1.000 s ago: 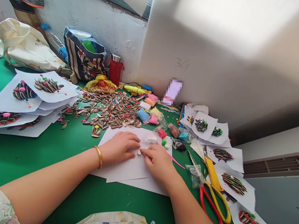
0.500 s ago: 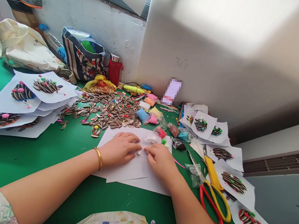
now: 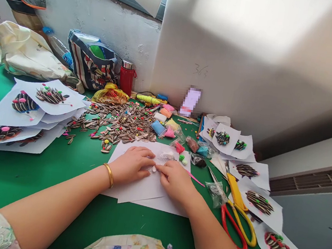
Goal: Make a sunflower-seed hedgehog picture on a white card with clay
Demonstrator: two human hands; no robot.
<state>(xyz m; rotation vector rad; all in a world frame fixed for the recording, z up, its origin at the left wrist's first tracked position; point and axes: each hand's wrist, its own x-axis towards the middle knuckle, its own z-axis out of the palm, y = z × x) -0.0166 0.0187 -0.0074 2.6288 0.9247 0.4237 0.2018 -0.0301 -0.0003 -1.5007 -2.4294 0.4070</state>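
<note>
My left hand (image 3: 132, 166), with a gold bangle at the wrist, lies on a white paper sheet (image 3: 137, 192), its fingers flat and slightly apart. Opposite it, my right hand (image 3: 175, 181) points its index finger at a small pale piece (image 3: 154, 168), too small to name, between the fingertips. The thumb sits apart below that finger; the other fingers are curled and partly hidden. Just beyond the fingertips is a clear, crinkled plastic film (image 3: 165, 156). A pink thin tool (image 3: 197, 179) extends from behind my right hand, and small green balls (image 3: 182, 158) lie near it.
Sunflower seeds (image 3: 129, 123) are heaped behind the paper, near colored clay packets (image 3: 158, 128). Scissors (image 3: 238, 213) and a yellow cutter (image 3: 236, 191) lie right. Seed-hedgehog pictures are stacked left (image 3: 58, 106) and spread right (image 3: 278, 247). A red bottle (image 3: 126, 79) stands behind.
My right hand has shifted slightly left, its index fingertip now closer to the small pale piece. More of the pink tool shows. My left hand stays nearly still.
</note>
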